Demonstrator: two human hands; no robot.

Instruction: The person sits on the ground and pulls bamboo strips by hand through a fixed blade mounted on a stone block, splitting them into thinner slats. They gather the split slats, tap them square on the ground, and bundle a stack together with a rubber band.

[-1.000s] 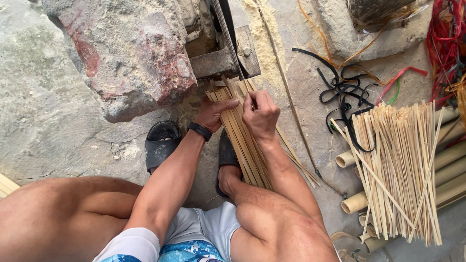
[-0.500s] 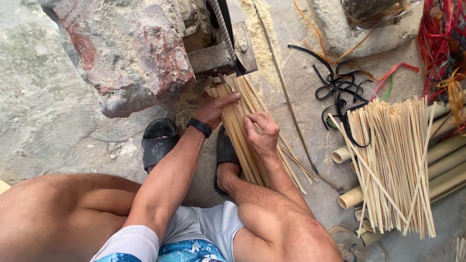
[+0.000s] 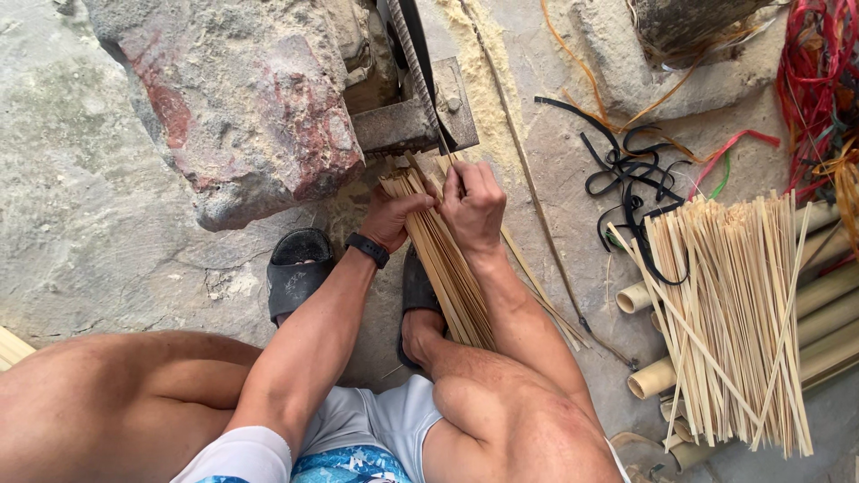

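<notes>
A: Bundle of thin bamboo strips is lodged upright between the knees, its lower end by the right foot in a black sandal, its upper end fanned just below the metal block fixed against the large reddish rock.

B: Hands?

A: Left hand is curled round the top of the bundle, fingers closed on the strips. Right hand is pinched on a single strip at the block's lower edge. Half a second earlier, that hand was recorded lower on the bundle; it is now raised to the block.

B: Meaning?

A: One strip is judged to be separated and presented to the slot. Whether it is already entered cannot be told.

B: Surroundings?

A: Pale strips stacked on bamboo tubes are noted at right, black cords beside them.
</notes>
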